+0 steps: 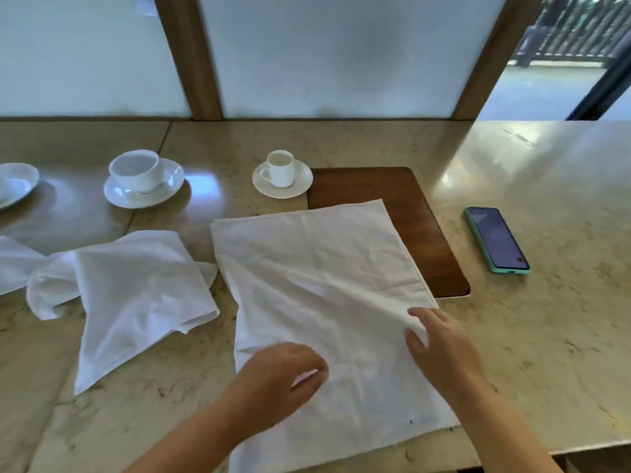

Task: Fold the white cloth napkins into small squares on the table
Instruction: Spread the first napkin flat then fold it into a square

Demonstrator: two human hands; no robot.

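Observation:
A white cloth napkin (pixel 317 285) lies spread on the table in front of me, its far right part over a brown wooden mat (pixel 403 199). My left hand (pixel 286 373) is near the napkin's lower left part, fingers curled and pinching a bit of the cloth. My right hand (pixel 440 346) rests on the napkin's right edge, thumb and fingers pinching a raised fold there. A second white napkin (pixel 136 295) lies crumpled and loosely folded to the left.
A green-cased phone (pixel 496 238) lies on the right of the beige stone table (pixel 546 319). A small cup on a saucer (pixel 281 175), a larger cup on a saucer (pixel 141 177) and a plate (pixel 17 182) stand farther back. More white cloth (pixel 13 264) shows at the left edge.

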